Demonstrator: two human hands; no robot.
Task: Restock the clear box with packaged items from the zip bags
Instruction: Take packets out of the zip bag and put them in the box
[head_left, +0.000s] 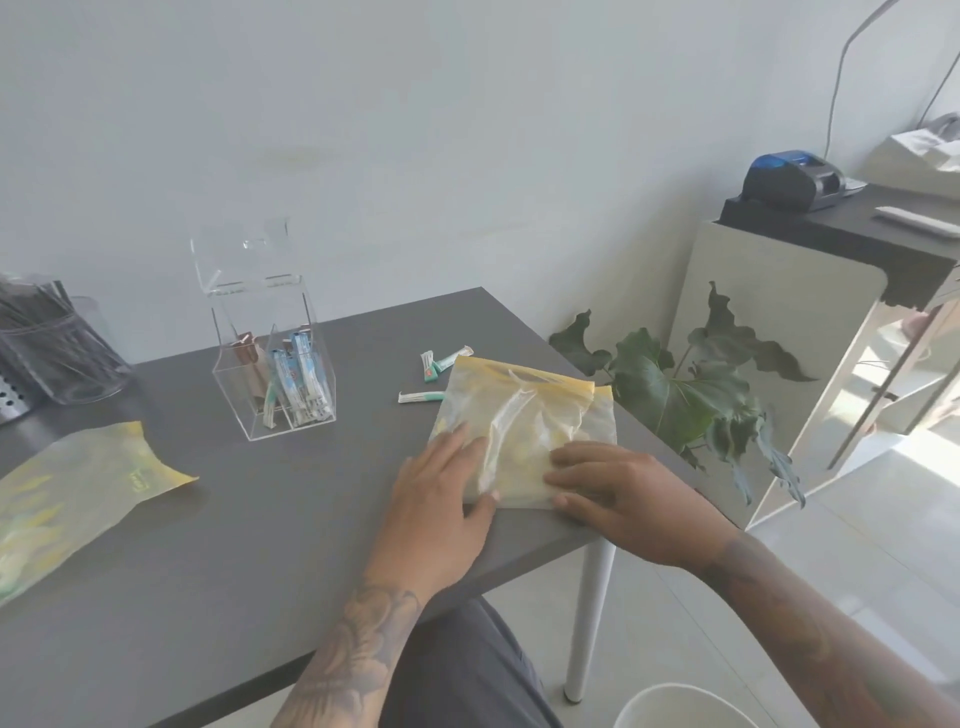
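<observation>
**Two hands flat on the zip bag at the table corner**

The person sits at a dark grey table (249, 545) and both hands lie on a yellow-tinted zip bag (524, 415) near the right corner of the table. The left hand (441, 493) rests on the left lower part of the bag with fingers straight and spread, and its thumb touches the near edge. The right hand (618, 493) presses on the right lower part, fingers also stretched out and flat; nothing is gripped by either hand. The two hands are near each other but they do not touch. The bag looks flat and nearly empty, and its zip strip is at the far side.

Just behind the bag, three small packaged items (435, 364) with green ends lie loose on the table. Further left stands the clear box (275, 384) with its lid raised open; it has compartments, with blue-white packets standing in the right front one and brown packets in the one behind. A second zip bag (72, 493) lies at the left edge of the table, well apart from the hands. Behind it stands a clear cup with dark sticks (57, 348).

Beside the table on the right there is a green plant (691, 384), and a dark device (789, 179) sits on a cabinet
</observation>
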